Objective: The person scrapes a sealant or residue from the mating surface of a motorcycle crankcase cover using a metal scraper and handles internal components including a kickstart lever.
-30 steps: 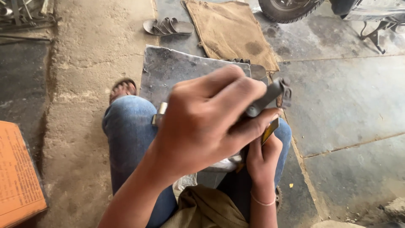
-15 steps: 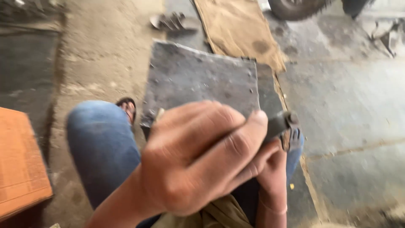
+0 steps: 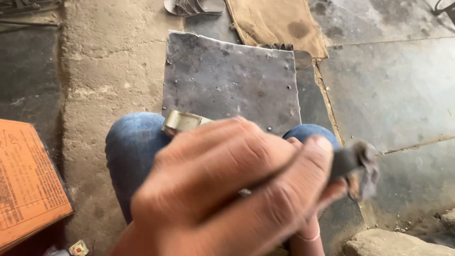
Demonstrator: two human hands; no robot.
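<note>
Since a moment ago my left hand [image 3: 227, 189] has come up closer to my eyes and now fills the lower middle of what I see, while the sandal by my knee has slipped out of sight. That hand's grip is pressed together around a dark metal tool [image 3: 353, 163], fingers curled over the shaft and thumb laid along it. The tool's worn, lumpy head sticks out to the right past my thumb tip, blurred, above the stone floor [image 3: 393, 95]. A pale metal piece [image 3: 182, 122] pokes out from behind my knuckles at the upper left, over my knee in blue jeans [image 3: 130, 151].

My right hand [image 3: 308, 234] is almost wholly hidden under the left one; only the wrist with a thin bangle shows at the bottom, and I cannot tell whether its grip is spread or closed, or what it holds.

Beyond my knees a grey, dented metal sheet [image 3: 227, 78] lies flat on the floor. Past its far edge lies a brown cloth [image 3: 275, 21], with a grey sandal [image 3: 194, 6] just beside it to the left. An orange printed card [image 3: 28, 180] lies at the left edge, well apart from my hands.
</note>
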